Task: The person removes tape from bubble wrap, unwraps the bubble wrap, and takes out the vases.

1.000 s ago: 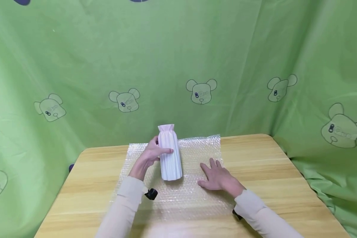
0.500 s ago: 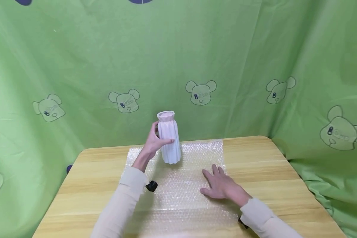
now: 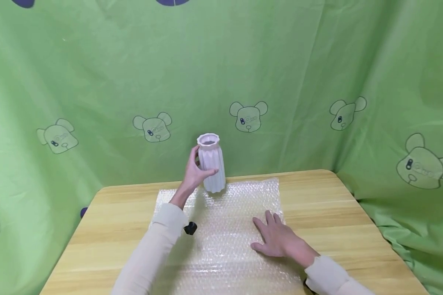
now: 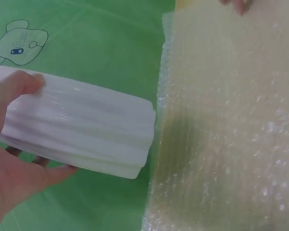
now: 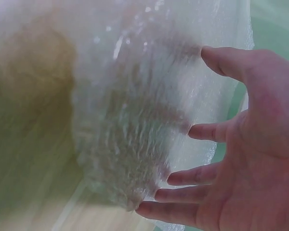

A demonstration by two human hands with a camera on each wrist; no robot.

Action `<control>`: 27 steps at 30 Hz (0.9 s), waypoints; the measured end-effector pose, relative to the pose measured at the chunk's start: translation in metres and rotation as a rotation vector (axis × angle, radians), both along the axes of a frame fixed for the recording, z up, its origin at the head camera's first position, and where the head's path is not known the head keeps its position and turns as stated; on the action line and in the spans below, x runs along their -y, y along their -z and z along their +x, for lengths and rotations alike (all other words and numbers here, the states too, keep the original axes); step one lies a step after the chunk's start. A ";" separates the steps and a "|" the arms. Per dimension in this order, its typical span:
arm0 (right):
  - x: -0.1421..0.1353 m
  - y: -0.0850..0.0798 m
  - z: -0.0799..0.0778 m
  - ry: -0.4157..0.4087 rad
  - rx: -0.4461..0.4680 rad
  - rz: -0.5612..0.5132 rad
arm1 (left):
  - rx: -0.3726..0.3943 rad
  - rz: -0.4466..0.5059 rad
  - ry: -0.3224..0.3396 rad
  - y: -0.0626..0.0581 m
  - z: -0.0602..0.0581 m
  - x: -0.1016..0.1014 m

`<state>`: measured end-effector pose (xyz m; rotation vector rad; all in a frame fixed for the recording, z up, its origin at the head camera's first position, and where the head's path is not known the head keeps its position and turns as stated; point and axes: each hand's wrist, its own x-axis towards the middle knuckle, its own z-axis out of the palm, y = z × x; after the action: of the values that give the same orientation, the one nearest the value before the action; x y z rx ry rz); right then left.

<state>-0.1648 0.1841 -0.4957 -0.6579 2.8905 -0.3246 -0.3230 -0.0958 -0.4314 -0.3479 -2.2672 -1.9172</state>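
Observation:
A white ribbed vase [image 3: 213,164] with a scalloped rim stands nearly upright at the table's back edge. My left hand [image 3: 195,172] grips its side, with the thumb across the front and the other fingers behind it. In the left wrist view the base of the vase [image 4: 101,127] is close to the edge of the bubble wrap [image 4: 231,120]; whether it touches is unclear. On the right part of the bubble wrap [image 3: 225,237], my right hand [image 3: 275,237] rests with its fingers spread, and in the right wrist view its fingertips [image 5: 197,132] touch the film.
The bubble wrap lies flat over the middle of a wooden table [image 3: 339,221] with rounded back corners. A green curtain [image 3: 192,73] printed with bear heads hangs close behind the table and along its sides.
My left hand has carried the vase up and away toward the back edge and tilted it so its mouth shows. My right hand has come slightly nearer to me, fingers still spread.

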 end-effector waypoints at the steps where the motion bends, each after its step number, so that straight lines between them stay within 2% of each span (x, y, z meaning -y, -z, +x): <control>1: 0.000 0.000 0.001 -0.001 -0.002 -0.003 | -0.004 0.004 -0.001 0.001 -0.002 0.000; 10: -0.002 -0.001 0.004 -0.005 -0.025 -0.010 | -0.004 -0.013 0.026 0.013 -0.014 0.000; 17: -0.002 -0.002 0.005 -0.013 -0.050 -0.010 | -0.013 0.009 -0.003 0.030 -0.020 -0.003; 23: -0.005 -0.001 0.010 -0.014 -0.032 -0.019 | -0.007 -0.017 0.062 0.041 -0.024 -0.008; 27: -0.004 -0.001 0.007 -0.023 -0.056 -0.027 | -0.025 -0.001 0.065 0.045 -0.028 -0.009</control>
<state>-0.1574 0.1886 -0.4947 -0.7147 2.9342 -0.3483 -0.3512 -0.0867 -0.4765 -0.4482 -2.2673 -1.9313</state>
